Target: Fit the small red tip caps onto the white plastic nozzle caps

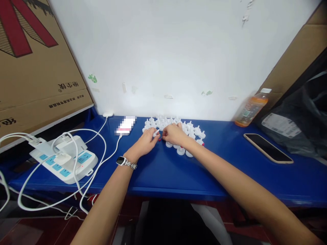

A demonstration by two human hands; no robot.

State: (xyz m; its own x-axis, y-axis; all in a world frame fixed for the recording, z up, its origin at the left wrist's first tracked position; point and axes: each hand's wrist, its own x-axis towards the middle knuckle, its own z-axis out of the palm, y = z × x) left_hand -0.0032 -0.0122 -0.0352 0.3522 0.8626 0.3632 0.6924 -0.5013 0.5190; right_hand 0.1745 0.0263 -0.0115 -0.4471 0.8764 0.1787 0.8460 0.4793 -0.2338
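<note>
My left hand (146, 142), with a watch at its wrist, is closed on a white nozzle cap (156, 133) whose pointed spout sticks up past the fingers. Close beside it, my right hand (173, 133) is in a pinch over the table; what its fingertips hold is hidden or too small to name. A tiny red piece (159, 140) shows between the two hands. Behind and to the right stand many similar white nozzle caps (197, 130), spouts upward. A few nearer ones, such as the cap (181, 150) below my right wrist, show red bits.
A power strip (63, 161) with plugged chargers and looping white cables covers the left of the blue table (158, 173). A phone (268, 148) and an orange drink bottle (252, 108) are at right. A white wall (163, 58) rises behind; a cardboard box (38, 75) stands left.
</note>
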